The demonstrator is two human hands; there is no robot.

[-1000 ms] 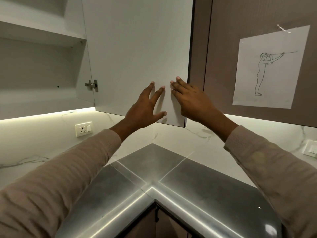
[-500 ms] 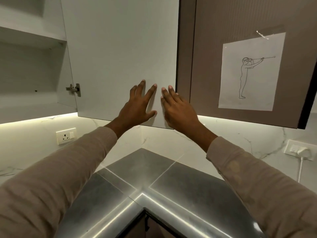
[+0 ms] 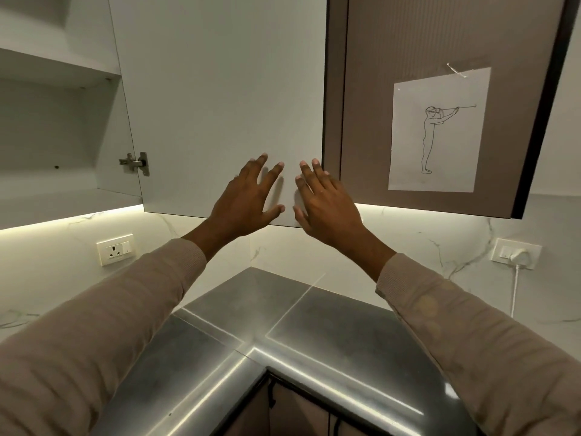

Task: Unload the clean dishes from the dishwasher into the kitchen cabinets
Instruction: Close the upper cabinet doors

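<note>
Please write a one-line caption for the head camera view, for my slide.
Both bare hands, left hand and right hand, spread open against the white open cabinet door above a grey steel corner counter.

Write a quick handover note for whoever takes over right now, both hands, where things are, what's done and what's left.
Left hand: open, fingers spread, empty, at the lower part of the white cabinet door.
Right hand: open, empty, at the same door's free edge.
The door stands open on its hinge; the cabinet shelves that show hold nothing visible. Steel countertop below carries no dishes.
Dishwasher and dishes: out of view.
Done: cabinet opened. Whether any dishes are put away cannot be told.
Left: fetch the dishes and shelve them.
</note>
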